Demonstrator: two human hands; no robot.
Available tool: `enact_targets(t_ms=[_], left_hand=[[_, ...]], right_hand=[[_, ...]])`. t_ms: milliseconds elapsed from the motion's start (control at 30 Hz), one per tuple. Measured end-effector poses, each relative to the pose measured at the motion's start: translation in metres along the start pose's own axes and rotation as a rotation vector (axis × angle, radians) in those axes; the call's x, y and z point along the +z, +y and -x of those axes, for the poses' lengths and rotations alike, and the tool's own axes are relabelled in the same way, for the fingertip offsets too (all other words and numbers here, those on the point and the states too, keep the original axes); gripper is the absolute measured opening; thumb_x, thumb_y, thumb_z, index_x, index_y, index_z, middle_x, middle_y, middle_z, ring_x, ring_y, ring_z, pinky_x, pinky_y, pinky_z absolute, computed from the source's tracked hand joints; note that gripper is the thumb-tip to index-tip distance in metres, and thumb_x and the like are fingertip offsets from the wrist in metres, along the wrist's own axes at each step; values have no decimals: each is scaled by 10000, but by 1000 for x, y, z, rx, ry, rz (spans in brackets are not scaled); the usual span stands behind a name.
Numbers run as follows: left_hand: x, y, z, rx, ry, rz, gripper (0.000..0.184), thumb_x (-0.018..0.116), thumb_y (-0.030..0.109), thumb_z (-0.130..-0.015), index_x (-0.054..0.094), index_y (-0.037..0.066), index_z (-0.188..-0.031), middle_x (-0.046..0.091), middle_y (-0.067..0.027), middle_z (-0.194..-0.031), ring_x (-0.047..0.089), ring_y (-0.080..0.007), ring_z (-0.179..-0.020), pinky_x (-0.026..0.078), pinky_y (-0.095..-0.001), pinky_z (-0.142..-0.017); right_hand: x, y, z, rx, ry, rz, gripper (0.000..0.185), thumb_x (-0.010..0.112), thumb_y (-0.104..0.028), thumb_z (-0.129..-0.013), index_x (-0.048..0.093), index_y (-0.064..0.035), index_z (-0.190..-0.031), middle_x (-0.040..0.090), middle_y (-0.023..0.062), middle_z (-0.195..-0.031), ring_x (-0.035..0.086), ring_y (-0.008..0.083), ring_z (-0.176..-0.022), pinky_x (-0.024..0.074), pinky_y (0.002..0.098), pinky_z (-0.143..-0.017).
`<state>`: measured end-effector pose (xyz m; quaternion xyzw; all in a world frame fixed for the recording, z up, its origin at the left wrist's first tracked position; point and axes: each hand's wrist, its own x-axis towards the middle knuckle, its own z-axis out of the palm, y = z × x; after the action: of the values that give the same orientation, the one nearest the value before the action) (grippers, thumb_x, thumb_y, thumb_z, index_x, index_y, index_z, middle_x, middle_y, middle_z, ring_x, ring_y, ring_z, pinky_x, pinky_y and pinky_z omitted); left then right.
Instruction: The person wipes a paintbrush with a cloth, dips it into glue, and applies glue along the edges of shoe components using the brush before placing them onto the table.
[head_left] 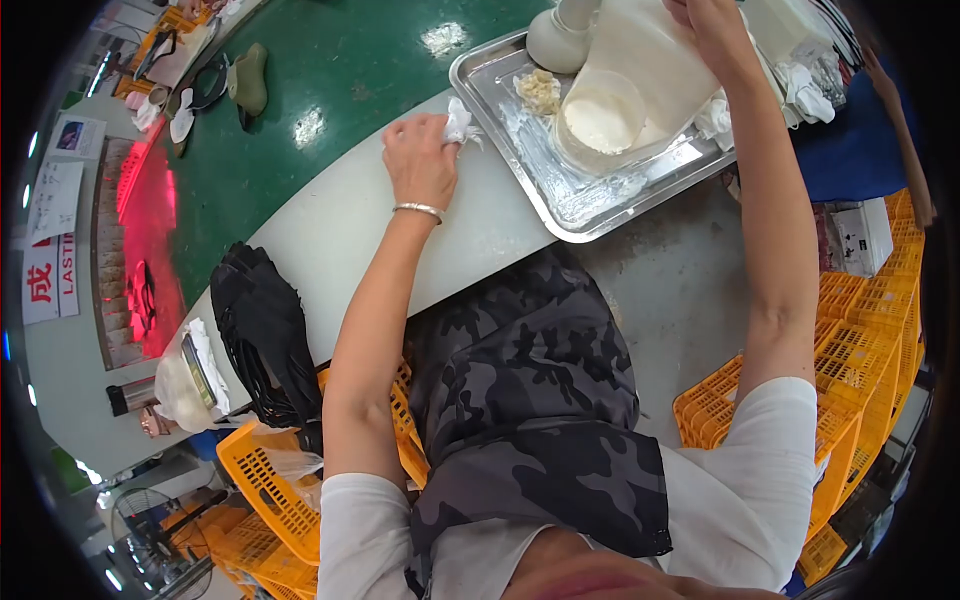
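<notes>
On left-side sign (50,282): "成", "LASTI". Left hand (420,158) grip grasping white cloth (459,120); right hand (710,30) grip: cannot tell.

The left arm (376,315) is being stretched forward, its elbow (360,405) being bent only slightly. The left hand (422,160) is being held palm down, its fingers (404,128) being curled. The right arm (785,240) is being extended farther forward, its forearm (760,170) being angled inward; the right hand (707,25) is being partly cut off by the view's top edge.
</notes>
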<state>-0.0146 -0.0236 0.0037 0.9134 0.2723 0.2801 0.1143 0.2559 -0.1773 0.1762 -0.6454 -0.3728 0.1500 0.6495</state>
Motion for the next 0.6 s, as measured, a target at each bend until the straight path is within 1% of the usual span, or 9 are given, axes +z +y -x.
enact_targets(t_ms=[67,100,133,200,233,333,433,533,600], left_hand=[[-13,8,1,34,96,-148,320,686,139,-721,630,171,-1035,536,-104,-1089,435,-374,-1042,387,-455,-856],[-19,16,2,28,122,-180,263,699,118,-705,666,182,-958,510,-81,-1108,472,-338,-992,419,-430,-820],[-16,15,3,34,110,-180,263,699,118,-705,666,182,-958,510,-81,-1108,472,-338,-992,419,-430,-820],[-12,12,6,-97,-84,36,267,663,52,-716,662,146,-966,532,-91,-1046,513,-304,-920,446,-396,-784],[-9,11,5,-100,-92,36,267,663,52,-716,662,146,-966,532,-91,-1046,513,-304,-920,446,-396,-784],[7,11,-15,144,22,63,331,597,-35,-725,604,60,-1042,573,-128,-929,534,-305,-891,457,-395,-765],[16,17,-25,-3,92,90,386,585,-40,-728,543,36,-1105,586,-142,-933,533,-327,-904,451,-417,-770],[9,24,-20,-68,50,196,397,574,-41,-735,509,20,-1121,596,-158,-933,530,-347,-931,440,-435,-785],[14,15,-12,44,25,162,475,519,-76,-707,493,16,-1173,561,-199,-1095,506,-369,-1046,430,-420,-878]], right_hand=[[-3,8,-2,-32,-36,-75,373,440,-347,-956,553,-51,-760,313,-95,-545,234,8,-438,168,197,-391],[-3,9,-1,-22,-26,-78,373,440,-347,-956,553,-51,-760,313,-95,-545,234,8,-438,168,197,-391],[-2,9,-1,-33,-49,-61,371,445,-345,-955,556,-49,-761,314,-96,-546,238,7,-444,172,195,-396],[0,7,-1,-36,-71,-45,369,449,-343,-954,558,-47,-762,315,-98,-548,243,6,-449,176,193,-401],[1,6,-1,-25,-63,-36,366,454,-341,-952,560,-46,-763,315,-99,-550,244,5,-452,177,191,-404],[3,5,1,-13,-53,-21,364,459,-337,-952,563,-45,-762,315,-101,-551,245,5,-455,178,189,-408],[1,4,2,-26,-64,-22,368,453,-336,-956,563,-44,-761,312,-102,-552,244,5,-457,178,189,-409],[-1,6,3,-38,-75,-43,372,444,-336,-961,562,-39,-770,311,-102,-554,243,4,-458,177,189,-411],[0,5,2,-49,-106,-69,374,439,-336,-963,562,-36,-778,311,-102,-555,243,3,-458,176,190,-411]])
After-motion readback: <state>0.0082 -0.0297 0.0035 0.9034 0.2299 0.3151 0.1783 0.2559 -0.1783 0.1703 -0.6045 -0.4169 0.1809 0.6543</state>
